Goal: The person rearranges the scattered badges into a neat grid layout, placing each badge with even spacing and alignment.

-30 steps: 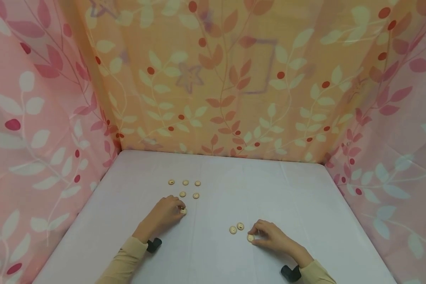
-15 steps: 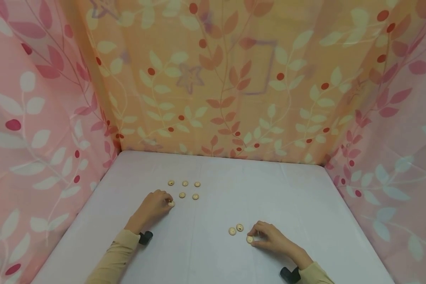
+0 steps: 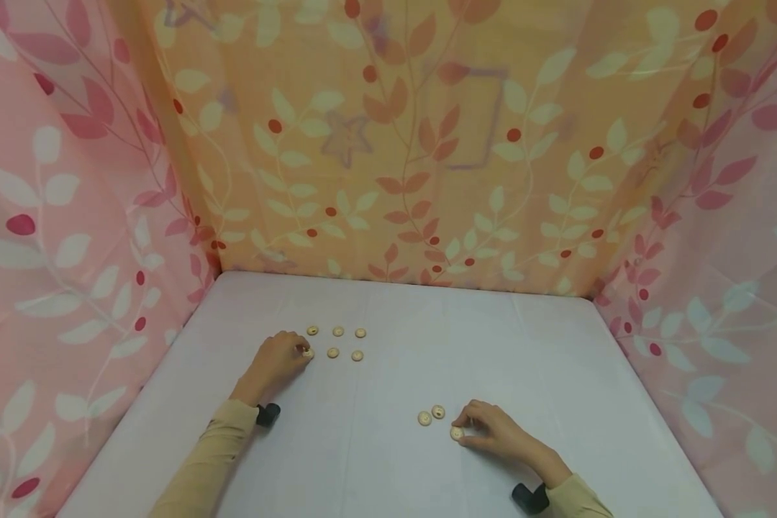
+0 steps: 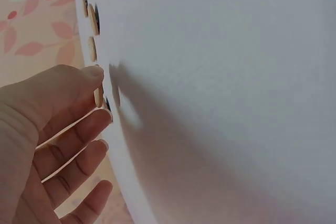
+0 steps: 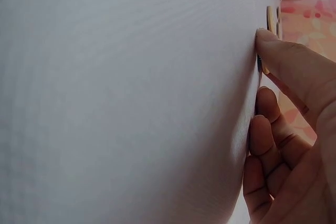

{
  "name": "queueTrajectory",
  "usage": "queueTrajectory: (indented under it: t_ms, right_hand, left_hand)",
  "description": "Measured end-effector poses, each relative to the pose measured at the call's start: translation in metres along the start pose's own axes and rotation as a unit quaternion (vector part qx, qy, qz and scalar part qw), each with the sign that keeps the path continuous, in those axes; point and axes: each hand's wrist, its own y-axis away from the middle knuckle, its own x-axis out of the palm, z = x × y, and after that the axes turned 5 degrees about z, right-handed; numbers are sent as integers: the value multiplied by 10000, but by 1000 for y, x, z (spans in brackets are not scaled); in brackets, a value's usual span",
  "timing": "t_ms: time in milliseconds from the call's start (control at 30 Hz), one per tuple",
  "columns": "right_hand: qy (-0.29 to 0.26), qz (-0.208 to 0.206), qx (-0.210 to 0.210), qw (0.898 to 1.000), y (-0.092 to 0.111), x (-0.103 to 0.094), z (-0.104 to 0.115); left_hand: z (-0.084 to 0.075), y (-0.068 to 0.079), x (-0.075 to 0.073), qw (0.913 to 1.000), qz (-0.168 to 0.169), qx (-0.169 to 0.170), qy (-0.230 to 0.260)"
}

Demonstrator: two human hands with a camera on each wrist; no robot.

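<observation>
In the head view, my left hand [image 3: 277, 365] pinches a small round wooden disc [image 3: 308, 353] between thumb and fingertips at the left end of the nearer row. The left wrist view shows that disc [image 4: 98, 97] edge-on under the thumb; whether it touches the cloth is hard to tell. Right of it lie two like discs, one [image 3: 333, 352] in the middle and one [image 3: 357, 355] at the end. My right hand [image 3: 492, 432] holds another wooden disc [image 3: 456, 433] by its edges, low on the table, with thumb and index finger. Two discs, one pale [image 3: 424, 418] and one dark-marked [image 3: 438, 411], lie just left of it.
A farther row has a dark-marked disc [image 3: 313, 330], a middle disc [image 3: 338, 331] and a right disc [image 3: 360, 333]. White cloth covers the table [image 3: 388, 467]. A floral curtain [image 3: 401, 144] hangs behind it, with pink curtains at both sides.
My left hand has carried its disc leftward, then away from me, to the left end of the nearer row. The right hand and its disc have hardly moved.
</observation>
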Motion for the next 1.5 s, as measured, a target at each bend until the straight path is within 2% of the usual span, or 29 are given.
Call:
queueTrajectory:
  t_ms: [200, 667, 867, 1033, 1267, 1500]
  right_hand:
    - [22, -29, -23, 10000, 0, -1, -4]
    - [-52, -99, -235, 9997, -1, -2, -2]
    - [-21, -104, -84, 9999, -2, -2, -4]
    - [-17, -85, -26, 10000, -2, -1, -4]
    - [-47, -24, 59, 10000, -2, -1, -4]
    - [-48, 22, 189, 9998, -1, 0, -3]
  left_hand:
    - [5, -8, 1, 10000, -35, 18, -54]
    - [3, -10, -6, 9990, 367, -239, 50]
    - [2, -11, -10, 9985, 430, -322, 124]
    - [3, -12, -8, 9980, 472, -388, 133]
    - [1, -14, -5, 9998, 198, -39, -44]
    - [-11, -15, -10, 9997, 107, 213, -107]
